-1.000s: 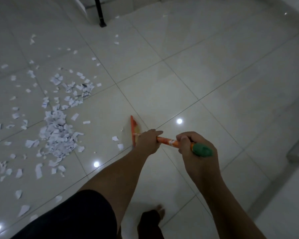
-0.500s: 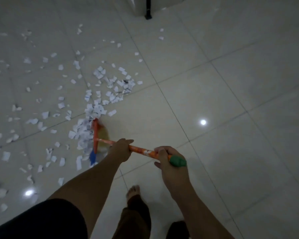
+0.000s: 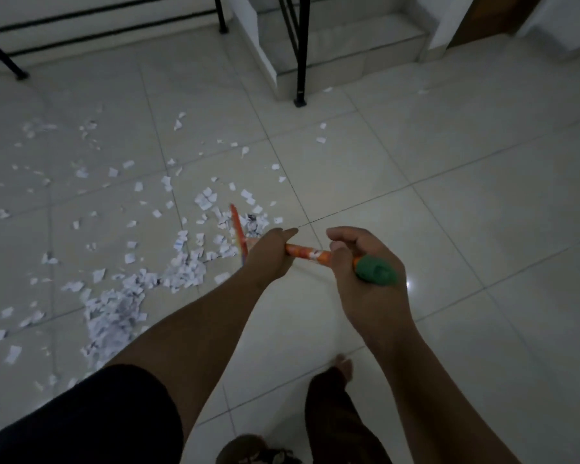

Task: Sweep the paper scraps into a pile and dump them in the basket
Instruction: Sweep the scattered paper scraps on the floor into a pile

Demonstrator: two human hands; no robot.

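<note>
Noted left hand (image 3: 268,254) wrapped round the orange broom handle (image 3: 310,255) just behind the broom head (image 3: 235,224), right hand (image 3: 365,262) wrapped round it up by the green end cap (image 3: 375,271). Found paper scraps (image 3: 114,313) strewn over the left half of the floor (image 3: 449,195), densest in a loose band toward its near-left edge, with strays near the stair step (image 3: 332,38) at the far edge. No basket in view. Judged risks: flicking light scraps back out with too brisk a stroke, thinning the band instead of heaping it if the head rides off the tiles, missing the far strays.
</note>
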